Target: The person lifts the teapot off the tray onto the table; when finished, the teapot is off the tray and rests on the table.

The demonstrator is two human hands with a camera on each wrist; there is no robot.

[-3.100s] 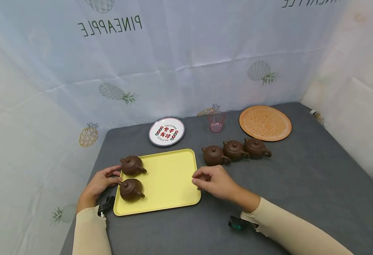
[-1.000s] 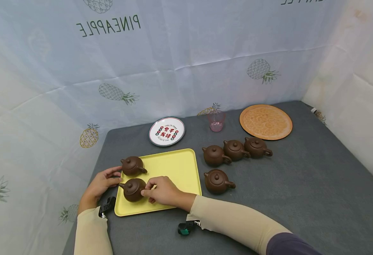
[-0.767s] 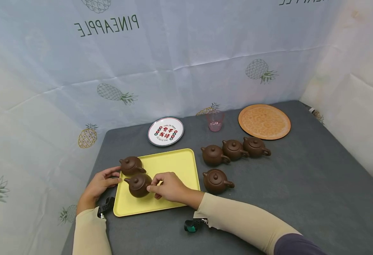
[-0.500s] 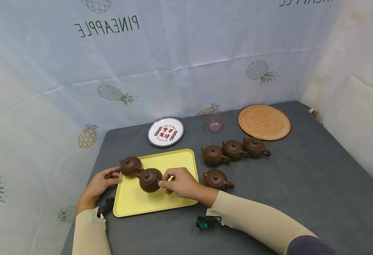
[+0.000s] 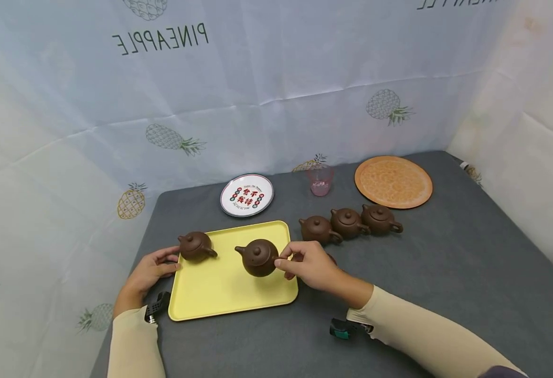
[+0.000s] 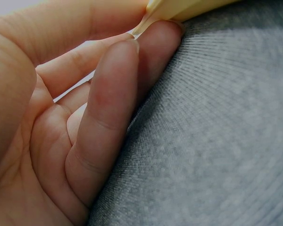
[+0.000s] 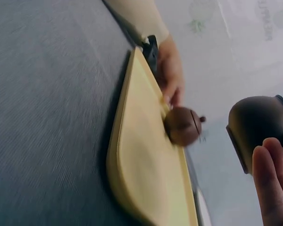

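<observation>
My right hand [image 5: 313, 266] pinches the handle of a dark brown teapot [image 5: 259, 257]. In the right wrist view this teapot [image 7: 257, 125] hangs in the air, its base apart from the yellow tray [image 5: 220, 299]. At the tray's left rim, my left hand [image 5: 152, 272] grips the edge; in the left wrist view thumb and fingers meet at the yellow rim [image 6: 179, 8]. A second brown teapot [image 5: 195, 247] stands in the tray's far left corner, beside the left fingertips. Another teapot is mostly hidden behind my right hand; only a bit of its handle [image 5: 332, 259] shows.
Three brown teapots [image 5: 347, 223] stand in a slanting row right of the tray. Behind are a white plate [image 5: 246, 195] with red characters, a pink clear cup [image 5: 321, 181] and a round orange-brown mat [image 5: 393, 182]. A patterned curtain [image 5: 276, 79] borders the grey table [image 5: 446, 252].
My right hand has set one teapot down right of the tray, gone back, and lifted the near-left teapot by its handle, carrying it rightward over the tray. The left hand has stayed put.
</observation>
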